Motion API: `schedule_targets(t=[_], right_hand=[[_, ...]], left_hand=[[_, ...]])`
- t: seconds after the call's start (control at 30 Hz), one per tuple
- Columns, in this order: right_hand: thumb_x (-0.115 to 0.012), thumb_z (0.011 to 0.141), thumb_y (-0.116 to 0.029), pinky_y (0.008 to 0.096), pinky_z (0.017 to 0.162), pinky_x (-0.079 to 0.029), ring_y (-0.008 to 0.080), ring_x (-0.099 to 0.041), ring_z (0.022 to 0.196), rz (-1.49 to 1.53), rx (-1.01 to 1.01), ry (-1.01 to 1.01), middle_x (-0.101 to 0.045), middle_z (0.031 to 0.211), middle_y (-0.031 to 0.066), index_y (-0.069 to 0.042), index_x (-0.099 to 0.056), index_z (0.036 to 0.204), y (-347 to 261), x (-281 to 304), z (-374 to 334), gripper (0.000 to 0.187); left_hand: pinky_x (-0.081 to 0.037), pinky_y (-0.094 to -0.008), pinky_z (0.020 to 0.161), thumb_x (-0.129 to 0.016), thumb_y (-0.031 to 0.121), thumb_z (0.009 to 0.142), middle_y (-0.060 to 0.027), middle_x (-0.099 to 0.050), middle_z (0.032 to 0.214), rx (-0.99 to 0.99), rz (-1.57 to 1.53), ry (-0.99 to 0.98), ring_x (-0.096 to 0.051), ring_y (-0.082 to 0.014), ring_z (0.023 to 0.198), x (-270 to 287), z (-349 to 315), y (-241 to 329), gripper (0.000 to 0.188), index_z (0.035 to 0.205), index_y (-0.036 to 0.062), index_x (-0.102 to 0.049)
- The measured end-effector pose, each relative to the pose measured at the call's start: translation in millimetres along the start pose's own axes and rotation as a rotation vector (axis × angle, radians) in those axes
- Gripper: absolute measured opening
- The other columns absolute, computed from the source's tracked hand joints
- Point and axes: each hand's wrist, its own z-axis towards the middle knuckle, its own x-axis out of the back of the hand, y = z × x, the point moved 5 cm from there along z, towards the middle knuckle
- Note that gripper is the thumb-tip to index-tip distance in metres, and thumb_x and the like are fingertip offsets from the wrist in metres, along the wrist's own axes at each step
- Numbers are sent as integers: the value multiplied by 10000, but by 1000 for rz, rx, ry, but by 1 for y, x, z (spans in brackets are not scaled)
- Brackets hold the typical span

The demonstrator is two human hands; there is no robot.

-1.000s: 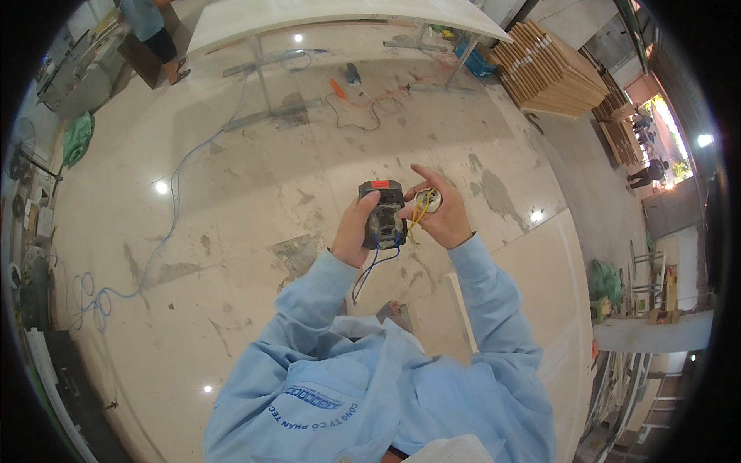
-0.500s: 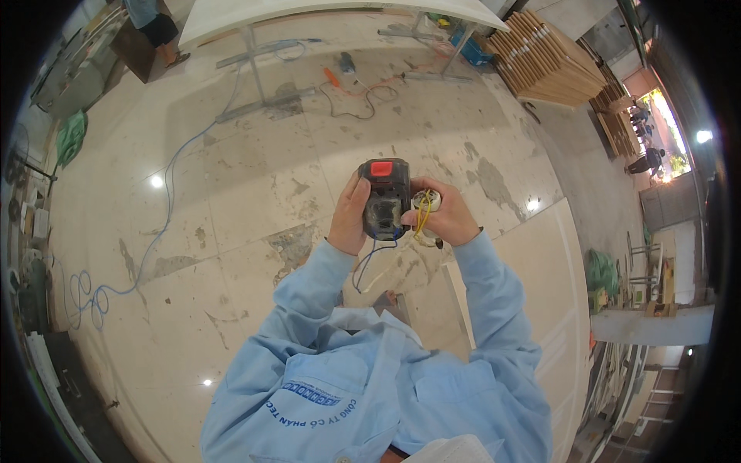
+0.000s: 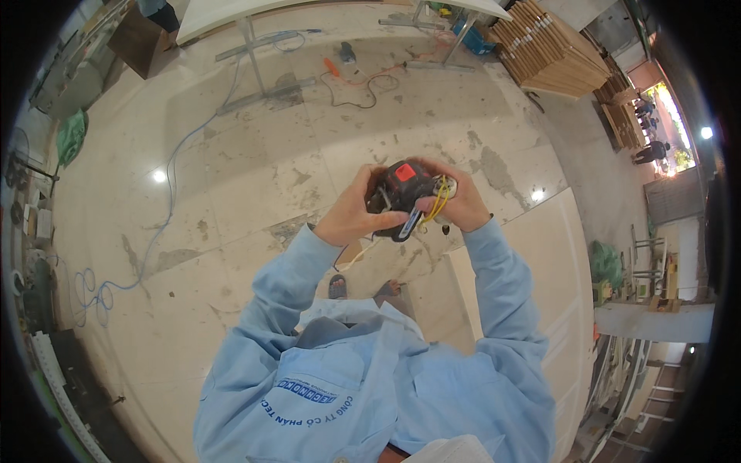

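Note:
A black power-tool battery pack (image 3: 404,184) with a red button is held up in front of my chest, tilted, with a pale-and-dark strip showing on its near side. My left hand (image 3: 353,212) grips its left side, with the thumb across the lower face. From the right, my right hand (image 3: 463,202) closes on the pack too, fingers over its far edge. Also in my right hand is a small white round piece, mostly hidden, with yellow wire (image 3: 441,199) looped over it. A small dark tip hangs below that hand.
A white-topped table (image 3: 324,6) on metal legs stands ahead. Under it lie an orange-and-black cable (image 3: 370,92) and a blue crate (image 3: 475,37). Brown boards (image 3: 548,50) are stacked far right. A blue hose (image 3: 168,208) runs along the left floor; a pale panel (image 3: 548,285) lies right.
Both hands have turned the battery pack from facing me squarely to a tilt, its red button swinging right. My left thumb has moved onto its lower face. The blue wire loop below no longer shows.

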Motion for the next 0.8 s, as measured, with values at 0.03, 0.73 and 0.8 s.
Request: schedule_targets(t=[0.03,0.73,0.8], right_hand=[[-877,673,-88,333,1002,-477,169,-596,1150,88,60,4,-635,1246,97,-8,-540,1358,-7,-2,-2,768],[-868,679,-41,319,989,-480,181,-604,1138,-4,340,97,-641,1239,118,30,-556,1321,-62,-24,-18,717],[-881,678,-68,321,992,-476,182,-603,1139,44,304,81,-640,1242,116,29,-558,1322,-59,-22,-16,727]], left_hand=[[-454,-347,1007,-871,279,751,-148,-550,1255,-45,6,51,-549,-215,1175,0,0,3,801,1335,-17,-408],[-425,-354,1058,-846,326,770,-83,-538,1364,-98,-189,-57,-521,-221,1263,12,-3,10,872,1446,23,-386],[-426,-345,1055,-850,351,762,-69,-540,1353,59,-349,-162,-523,-206,1250,10,5,0,877,1441,28,-398]])
